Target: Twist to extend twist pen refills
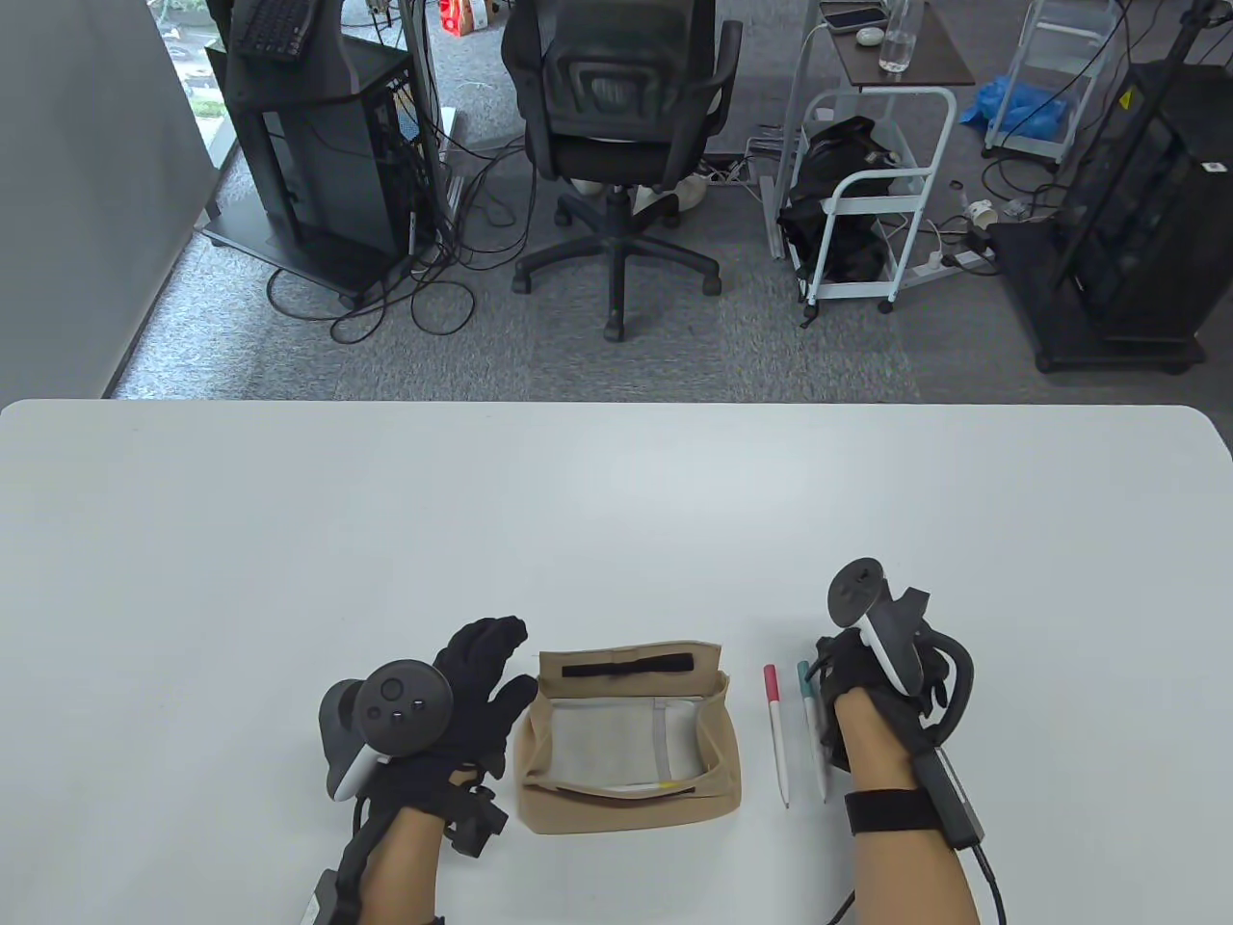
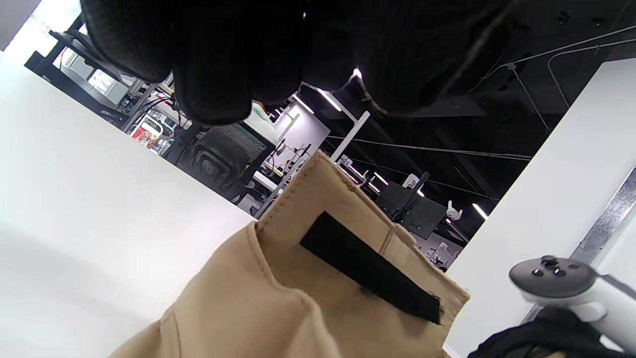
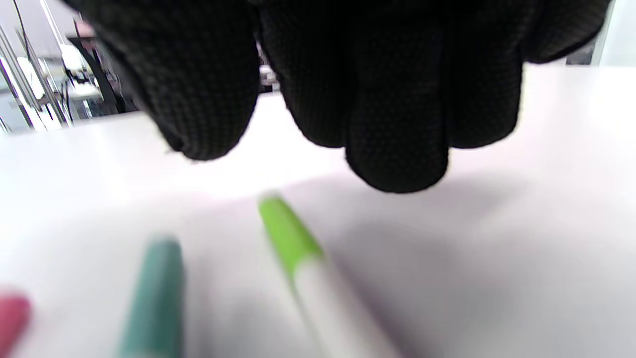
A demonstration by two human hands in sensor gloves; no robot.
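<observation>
Three twist pens lie side by side on the white table (image 1: 616, 501), right of a tan pouch (image 1: 626, 809). The red-capped pen (image 1: 776, 723) and the teal-capped pen (image 1: 805, 686) show in the table view. The green-capped pen (image 3: 293, 243) shows only in the right wrist view, beside the teal one (image 3: 154, 293) and the red one (image 3: 12, 313). My right hand (image 1: 848, 674) hovers over the green pen, its fingers (image 3: 397, 124) just above it and gripping nothing. My left hand (image 1: 486, 674) lies open with spread fingers at the pouch's left side (image 2: 278, 298); I cannot tell if it touches.
The pouch stands open, with a black velcro strip (image 1: 626, 665) on its flap and a grey lining inside. An office chair (image 1: 616, 125) and carts stand on the floor beyond the table's far edge.
</observation>
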